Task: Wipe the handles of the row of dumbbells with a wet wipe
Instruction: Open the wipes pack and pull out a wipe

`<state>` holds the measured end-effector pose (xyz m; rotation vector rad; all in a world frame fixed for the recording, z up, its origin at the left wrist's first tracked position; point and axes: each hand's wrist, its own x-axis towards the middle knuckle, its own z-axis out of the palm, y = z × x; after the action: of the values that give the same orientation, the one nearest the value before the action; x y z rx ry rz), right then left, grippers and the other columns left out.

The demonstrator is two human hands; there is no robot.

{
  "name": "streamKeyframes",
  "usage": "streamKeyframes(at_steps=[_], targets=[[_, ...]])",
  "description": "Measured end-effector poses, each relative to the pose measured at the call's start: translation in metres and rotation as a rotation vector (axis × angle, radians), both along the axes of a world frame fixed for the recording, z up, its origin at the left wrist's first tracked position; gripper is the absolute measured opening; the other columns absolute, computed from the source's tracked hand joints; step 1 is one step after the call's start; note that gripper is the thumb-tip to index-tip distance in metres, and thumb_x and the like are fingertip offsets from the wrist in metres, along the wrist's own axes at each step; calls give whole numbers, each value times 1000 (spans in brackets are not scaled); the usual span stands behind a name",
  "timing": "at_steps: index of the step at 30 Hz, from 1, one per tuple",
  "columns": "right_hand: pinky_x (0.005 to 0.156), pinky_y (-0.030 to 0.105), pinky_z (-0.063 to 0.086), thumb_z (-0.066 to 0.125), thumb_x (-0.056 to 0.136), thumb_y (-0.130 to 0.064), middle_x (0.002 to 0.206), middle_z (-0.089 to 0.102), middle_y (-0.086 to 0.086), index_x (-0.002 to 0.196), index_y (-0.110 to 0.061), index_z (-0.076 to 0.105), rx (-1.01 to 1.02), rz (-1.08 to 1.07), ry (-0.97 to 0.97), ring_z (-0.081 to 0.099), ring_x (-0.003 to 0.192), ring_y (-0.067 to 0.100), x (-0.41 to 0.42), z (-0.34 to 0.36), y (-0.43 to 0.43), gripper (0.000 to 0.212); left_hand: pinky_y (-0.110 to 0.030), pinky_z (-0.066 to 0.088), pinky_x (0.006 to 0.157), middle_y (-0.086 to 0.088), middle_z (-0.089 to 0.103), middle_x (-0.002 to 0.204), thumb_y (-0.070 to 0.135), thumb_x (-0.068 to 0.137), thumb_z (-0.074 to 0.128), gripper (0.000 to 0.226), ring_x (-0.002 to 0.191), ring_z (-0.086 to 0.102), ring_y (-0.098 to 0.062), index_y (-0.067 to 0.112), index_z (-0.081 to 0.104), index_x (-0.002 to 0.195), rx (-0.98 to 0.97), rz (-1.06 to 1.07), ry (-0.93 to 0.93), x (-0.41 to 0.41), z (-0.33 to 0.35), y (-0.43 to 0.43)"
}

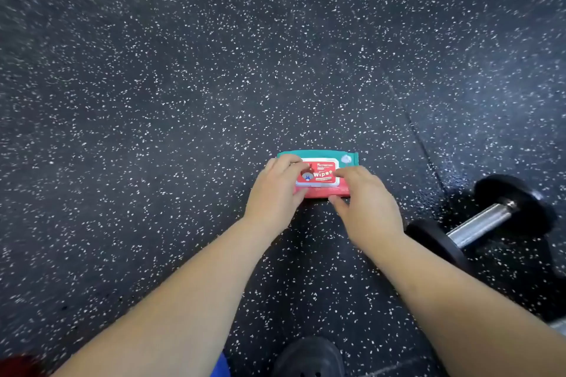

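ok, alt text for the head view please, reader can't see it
Two hands hold a red and teal wet wipe pack lying on a speckled black floor, the left hand gripping its left end, the right hand pinching its right side with fingertips on the closed lid. A black dumbbell with a metal handle lies to the right.

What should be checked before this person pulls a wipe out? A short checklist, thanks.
1. Red and teal soft wipes pack lies flat on speckled black rubber floor: ok.
2. Left hand grips the pack's left end: ok.
3. Right hand pinches the pack by its white flip lid: ok.
4. Lid open: not ok, looks closed.
5. Black dumbbell with steel handle close by, right: ok.
6. Other dumbbells in the row: cannot tell.
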<state>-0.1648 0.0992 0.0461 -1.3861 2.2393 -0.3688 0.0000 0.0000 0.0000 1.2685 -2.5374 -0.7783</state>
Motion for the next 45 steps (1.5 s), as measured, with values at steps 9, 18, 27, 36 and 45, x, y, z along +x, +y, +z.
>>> streamKeyframes(at_steps=[9,18,27,36,45], targets=[[84,40,54,73,96,-34,154,45,-13,143,-27,54,42,81,127,51,122,22,-2,-28,-20,51,-35,45,103,9,60,137,24,90,79,43,119,49,-17,18,65,131,3,6,9,-6,-9,-12],[73,37,50,70,97,-40,145,49,-9,141,-27,53,87,89,232,51,113,24,3,-35,-30,49,-34,44,101,7,61,135,26,86,85,54,119,49,-17,19,63,134,53,38,-4,-7,-11,-12],[71,38,47,67,98,-50,139,53,-1,136,-20,58,120,228,420,58,105,25,2,-47,-27,50,-34,43,105,7,60,139,24,83,87,61,124,47,-16,19,61,138,61,49,-14,-3,-11,-5],[66,38,48,64,101,-47,132,57,0,130,-19,63,77,296,472,62,97,25,-3,-46,-22,40,-36,45,102,8,61,139,20,85,84,62,121,48,-17,20,59,142,58,50,-5,-6,-7,-5],[75,36,44,59,102,-56,115,67,-13,124,-29,56,12,-244,-74,65,100,22,-12,-19,-39,35,-37,50,86,9,57,119,27,81,88,60,103,57,-15,32,38,112,235,220,52,-5,-3,-2]])
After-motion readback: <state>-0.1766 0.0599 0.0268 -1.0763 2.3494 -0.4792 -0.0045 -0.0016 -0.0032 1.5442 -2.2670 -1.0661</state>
